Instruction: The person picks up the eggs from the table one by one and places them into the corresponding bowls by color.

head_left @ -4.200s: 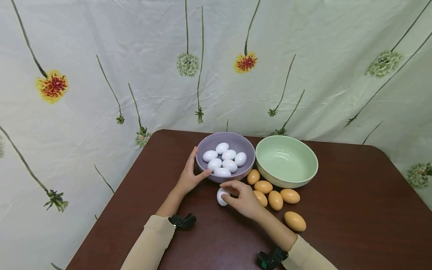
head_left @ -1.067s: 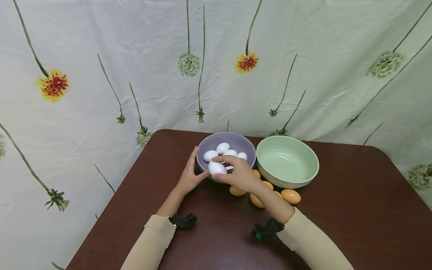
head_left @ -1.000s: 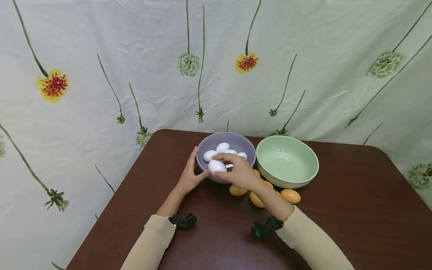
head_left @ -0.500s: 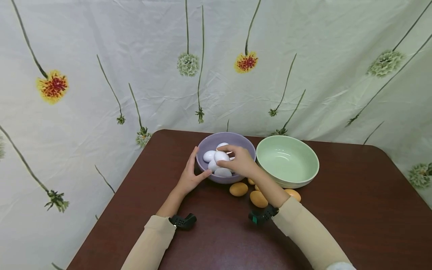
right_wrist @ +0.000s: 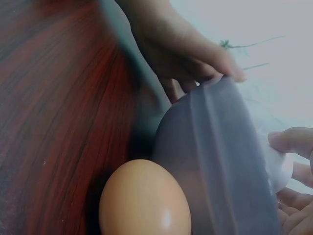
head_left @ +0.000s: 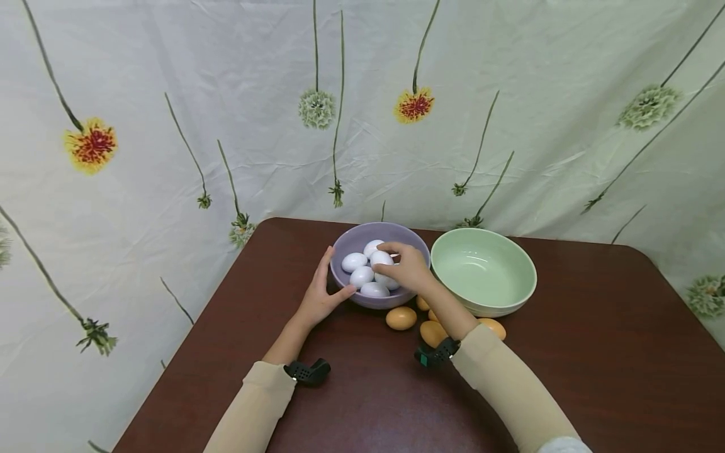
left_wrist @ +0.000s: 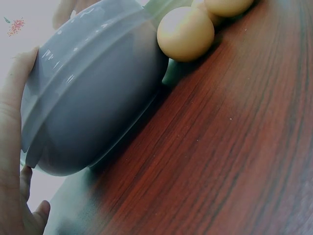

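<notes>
In the head view my left hand [head_left: 318,299] holds the near-left side of a purple bowl [head_left: 348,236], thumb at the rim and fingers spread along the outer wall. Inside the bowl lie several white eggs [head_left: 354,262]. Over them my right hand [head_left: 409,269] pinches a white egg [head_left: 382,258] between thumb and fingers, partly covering the eggs beneath. The right wrist view shows that egg [right_wrist: 279,171] just past the bowl's rim, and the left thumb on the rim. From the left wrist, the bowl's outer wall [left_wrist: 102,93] fills much of the view.
A green bowl [head_left: 481,264] with nothing in it stands right beside the purple one. Several brown eggs, one [head_left: 401,318] near the purple bowl's base, lie on the dark wooden table [head_left: 362,402], some behind the right forearm. A flowered cloth [head_left: 255,94] hangs behind.
My right hand has lifted the white egg from the table, carried it over the purple bowl's near rim, then moved it right and farther in. The left hand has stayed on the bowl.
</notes>
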`<state>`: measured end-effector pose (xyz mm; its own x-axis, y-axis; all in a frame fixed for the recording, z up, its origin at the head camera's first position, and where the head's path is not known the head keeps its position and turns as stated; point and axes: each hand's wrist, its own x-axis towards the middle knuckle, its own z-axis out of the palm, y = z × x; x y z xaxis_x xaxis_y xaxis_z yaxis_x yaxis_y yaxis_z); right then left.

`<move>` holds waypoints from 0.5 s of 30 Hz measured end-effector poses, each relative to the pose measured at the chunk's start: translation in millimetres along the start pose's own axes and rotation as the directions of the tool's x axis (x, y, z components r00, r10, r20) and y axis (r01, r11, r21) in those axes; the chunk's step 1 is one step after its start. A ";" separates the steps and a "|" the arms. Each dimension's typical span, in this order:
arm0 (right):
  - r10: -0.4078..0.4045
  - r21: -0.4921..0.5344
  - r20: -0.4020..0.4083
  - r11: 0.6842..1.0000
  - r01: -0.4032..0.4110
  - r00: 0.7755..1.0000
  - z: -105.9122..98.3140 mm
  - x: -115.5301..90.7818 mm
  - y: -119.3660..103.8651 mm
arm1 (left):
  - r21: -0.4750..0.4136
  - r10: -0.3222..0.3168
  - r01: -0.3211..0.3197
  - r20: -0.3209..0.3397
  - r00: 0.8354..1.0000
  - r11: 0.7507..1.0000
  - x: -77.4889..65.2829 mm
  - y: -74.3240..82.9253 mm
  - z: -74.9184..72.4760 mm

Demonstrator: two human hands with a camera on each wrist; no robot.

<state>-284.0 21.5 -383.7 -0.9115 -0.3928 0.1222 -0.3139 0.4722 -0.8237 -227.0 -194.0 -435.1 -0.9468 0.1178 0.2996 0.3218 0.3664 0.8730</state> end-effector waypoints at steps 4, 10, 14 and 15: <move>0.010 0.008 -0.017 1.000 -0.010 1.000 2.8 6.9 4.1 | -0.003 0.000 0.000 0.005 1.000 1.000 0.4 0.5 -0.8; 0.064 0.055 -0.031 0.997 -0.062 0.997 9.6 15.7 5.9 | 0.002 -0.011 0.011 0.016 1.000 1.000 0.0 0.7 -1.7; 0.091 0.078 -0.031 0.993 -0.088 0.995 14.1 20.1 7.1 | 0.006 -0.013 0.013 0.017 1.000 1.000 0.0 0.5 -1.7; 0.093 0.078 -0.031 0.993 -0.091 0.995 15.0 21.1 7.5 | 0.008 -0.013 0.013 0.017 1.000 1.000 0.1 0.4 -1.7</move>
<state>-301.6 4.9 -395.6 -0.9444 -0.3229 0.0617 -0.2084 0.4430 -0.8720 -226.9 -195.4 -434.0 -0.9509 0.1287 0.2815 0.3095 0.3752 0.8737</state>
